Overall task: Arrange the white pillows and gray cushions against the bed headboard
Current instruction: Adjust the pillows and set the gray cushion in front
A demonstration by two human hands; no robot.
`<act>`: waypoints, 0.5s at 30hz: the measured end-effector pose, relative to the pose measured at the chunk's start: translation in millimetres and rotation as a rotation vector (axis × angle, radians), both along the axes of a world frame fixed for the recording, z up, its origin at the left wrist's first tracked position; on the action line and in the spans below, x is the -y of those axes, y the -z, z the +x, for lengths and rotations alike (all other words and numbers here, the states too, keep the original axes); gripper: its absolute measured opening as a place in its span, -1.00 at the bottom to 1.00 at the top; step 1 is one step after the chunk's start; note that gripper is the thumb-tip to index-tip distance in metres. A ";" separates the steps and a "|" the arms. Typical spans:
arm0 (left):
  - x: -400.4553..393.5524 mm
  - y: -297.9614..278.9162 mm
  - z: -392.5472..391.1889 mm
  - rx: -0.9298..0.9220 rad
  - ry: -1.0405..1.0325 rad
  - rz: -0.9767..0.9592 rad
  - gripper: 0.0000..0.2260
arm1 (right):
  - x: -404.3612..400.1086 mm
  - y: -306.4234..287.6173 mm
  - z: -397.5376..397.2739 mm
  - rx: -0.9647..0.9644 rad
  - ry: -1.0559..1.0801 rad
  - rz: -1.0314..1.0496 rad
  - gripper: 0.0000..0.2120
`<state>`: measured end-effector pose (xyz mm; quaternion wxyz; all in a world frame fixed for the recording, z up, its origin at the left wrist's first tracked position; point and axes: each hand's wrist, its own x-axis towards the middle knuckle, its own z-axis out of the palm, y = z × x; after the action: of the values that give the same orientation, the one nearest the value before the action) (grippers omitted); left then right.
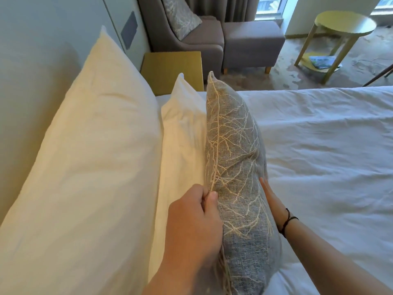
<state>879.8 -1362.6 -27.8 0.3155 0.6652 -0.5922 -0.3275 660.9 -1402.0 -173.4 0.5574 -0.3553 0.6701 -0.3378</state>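
Pillows set; gray cushion being stood up.
Two white pillows [89,145] lean at headboard [32,60]. Left hand [191,222] pinches gray cushion [236,158] seam; right hand [271,196] presses flat. Armchair cushion [180,15] remains.

Gray cushion [236,167]: coarse woven cloth, pale embroidered branch stitching. White pillow [85,156] and duvet [329,145]: smooth matt cotton-like cloth.

Right of the gray cushion [234,158] my grip has open bed [329,145]; left, two white pillows [89,135] crowd the headboard [32,50].
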 end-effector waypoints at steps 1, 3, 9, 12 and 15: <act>-0.3 -5.8 5.6 -0.014 -0.008 0.001 -0.72 | 3.2 -3.2 8.2 0.017 -0.003 0.010 -0.09; 0.2 -20.2 25.0 -0.024 -0.037 -0.032 -0.73 | 10.4 -9.7 30.0 0.030 -0.015 -0.007 -0.06; 14.2 -34.1 66.1 0.132 -0.003 -0.074 -0.75 | 27.0 -17.3 66.8 0.026 -0.029 -0.032 0.06; 25.1 -13.1 48.6 0.282 0.098 0.053 -0.74 | 16.3 -12.4 54.7 -0.036 -0.044 0.013 -0.04; 28.8 -2.3 41.7 0.313 0.074 0.056 -0.73 | 10.2 -15.7 47.6 -0.068 -0.071 0.045 -0.05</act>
<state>921.5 -1391.4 -25.5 0.1886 0.6944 -0.6487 -0.2478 708.5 -1412.1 -157.7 0.5537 -0.3774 0.6832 -0.2901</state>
